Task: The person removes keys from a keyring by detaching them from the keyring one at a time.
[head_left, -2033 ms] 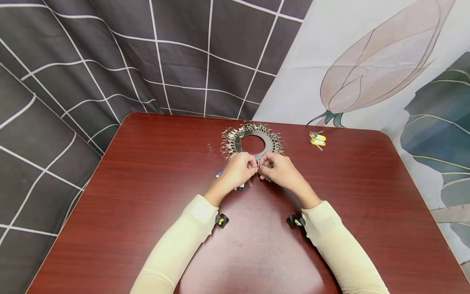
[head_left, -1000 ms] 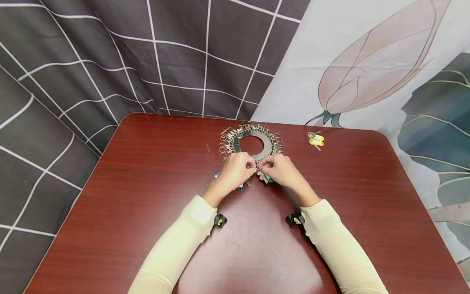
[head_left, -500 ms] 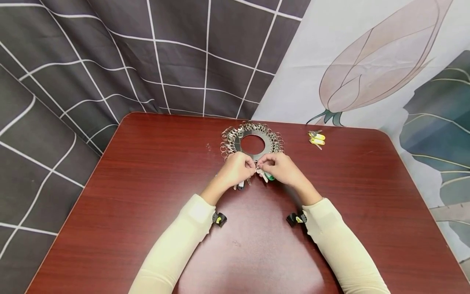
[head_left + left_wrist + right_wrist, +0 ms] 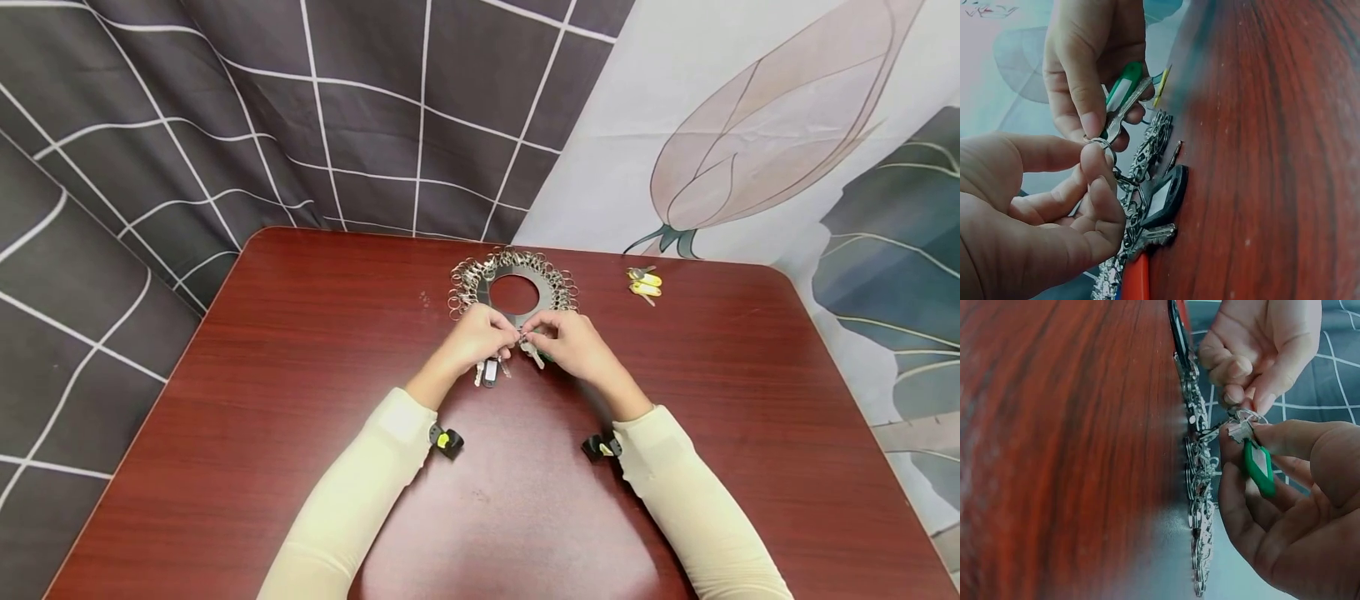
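Near the front of a flat grey ring-shaped holder [image 4: 547, 295], fringed with many metal clips and rings, both hands meet. My left hand [image 4: 483, 336] pinches a small metal key ring [image 4: 1101, 144] between thumb and forefinger. On the other side my right hand [image 4: 570, 339] pinches that ring where a silver key [image 4: 1127, 111] and a green key tag [image 4: 1124, 90] hang from it. The tag lies against the curled right fingers. Below the left hand, a black key tag [image 4: 491, 372] with a white label lies on the table beside keys. Fingertips partly cover the ring.
Two yellow key tags [image 4: 647, 286] with keys lie at the back right of the red-brown table [image 4: 735, 383]. A red item [image 4: 1137, 278] shows beside the holder in the left wrist view. A dark checked curtain [image 4: 375, 125] hangs behind.
My left hand has shifted slightly left, uncovering more of the black key tag. The silver key under my right hand has come into fuller view, while the green tag is now mostly covered there.
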`<state>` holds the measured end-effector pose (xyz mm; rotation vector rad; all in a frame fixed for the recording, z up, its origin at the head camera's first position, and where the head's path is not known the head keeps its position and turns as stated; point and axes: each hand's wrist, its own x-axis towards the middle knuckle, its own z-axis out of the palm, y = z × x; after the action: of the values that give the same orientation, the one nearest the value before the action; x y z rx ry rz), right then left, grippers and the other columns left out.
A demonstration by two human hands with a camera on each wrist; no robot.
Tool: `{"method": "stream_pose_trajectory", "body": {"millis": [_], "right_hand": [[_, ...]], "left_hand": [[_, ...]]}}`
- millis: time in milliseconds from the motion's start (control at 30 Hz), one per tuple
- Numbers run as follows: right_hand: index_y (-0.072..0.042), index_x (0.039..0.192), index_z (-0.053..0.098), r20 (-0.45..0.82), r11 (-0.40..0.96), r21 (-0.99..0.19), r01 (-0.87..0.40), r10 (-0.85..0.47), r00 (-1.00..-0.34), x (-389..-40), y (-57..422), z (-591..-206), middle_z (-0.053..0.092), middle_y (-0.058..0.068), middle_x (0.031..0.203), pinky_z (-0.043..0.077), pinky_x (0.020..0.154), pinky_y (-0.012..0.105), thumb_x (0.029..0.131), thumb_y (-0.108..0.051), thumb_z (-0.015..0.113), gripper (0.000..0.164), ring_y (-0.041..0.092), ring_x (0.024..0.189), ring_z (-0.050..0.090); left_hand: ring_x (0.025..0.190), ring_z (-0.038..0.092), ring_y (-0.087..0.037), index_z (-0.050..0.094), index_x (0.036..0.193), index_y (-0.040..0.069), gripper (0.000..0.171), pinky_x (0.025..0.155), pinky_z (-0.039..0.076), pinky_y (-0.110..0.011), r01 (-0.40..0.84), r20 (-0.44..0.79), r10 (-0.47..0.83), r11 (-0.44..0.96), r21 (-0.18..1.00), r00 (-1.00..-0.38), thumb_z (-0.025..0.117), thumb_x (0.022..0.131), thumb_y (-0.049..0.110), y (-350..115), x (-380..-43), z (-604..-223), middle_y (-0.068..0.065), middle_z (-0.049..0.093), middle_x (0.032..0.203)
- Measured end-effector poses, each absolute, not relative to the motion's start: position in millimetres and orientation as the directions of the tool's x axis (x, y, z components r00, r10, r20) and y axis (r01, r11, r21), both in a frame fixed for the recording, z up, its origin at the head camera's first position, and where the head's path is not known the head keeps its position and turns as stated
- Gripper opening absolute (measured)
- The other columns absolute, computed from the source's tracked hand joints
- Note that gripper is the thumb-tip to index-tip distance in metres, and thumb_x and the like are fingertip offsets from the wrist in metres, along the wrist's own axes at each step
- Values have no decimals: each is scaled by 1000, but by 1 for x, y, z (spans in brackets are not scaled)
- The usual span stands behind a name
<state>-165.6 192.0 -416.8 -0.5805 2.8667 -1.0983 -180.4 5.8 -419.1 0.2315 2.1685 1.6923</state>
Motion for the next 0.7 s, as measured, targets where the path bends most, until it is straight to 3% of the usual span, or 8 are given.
{"method": "stream_pose_trajectory", "body": {"millis": [233,433,700], "right_hand": [[-15,91,73,117,703,-626,-336,-341,-933,-164,190,-416,71,4,83,46,61,32,87,-14,69,5,16,64,53],[-16,90,74,164,706,-599,-377,-353,-921,-163,190,-416,73,2,85,46,60,32,87,-15,71,4,15,64,52],[-17,88,76,209,703,-569,-426,-378,-902,-164,187,-415,75,1,86,47,64,34,85,-16,73,4,16,70,56]], "left_hand": [[45,56,-9,73,82,-9,12,42,47,-17,-181,-255,327,241,954,-910,69,83,2,5,-185,-422,-14,65,63],[42,53,-6,71,86,-11,15,40,45,-15,-296,-339,352,171,940,-873,67,85,3,5,-188,-423,-8,64,60],[43,49,-5,70,87,-12,13,41,41,-16,-355,-378,366,130,926,-850,64,84,-1,4,-190,-423,-2,61,55]]}}
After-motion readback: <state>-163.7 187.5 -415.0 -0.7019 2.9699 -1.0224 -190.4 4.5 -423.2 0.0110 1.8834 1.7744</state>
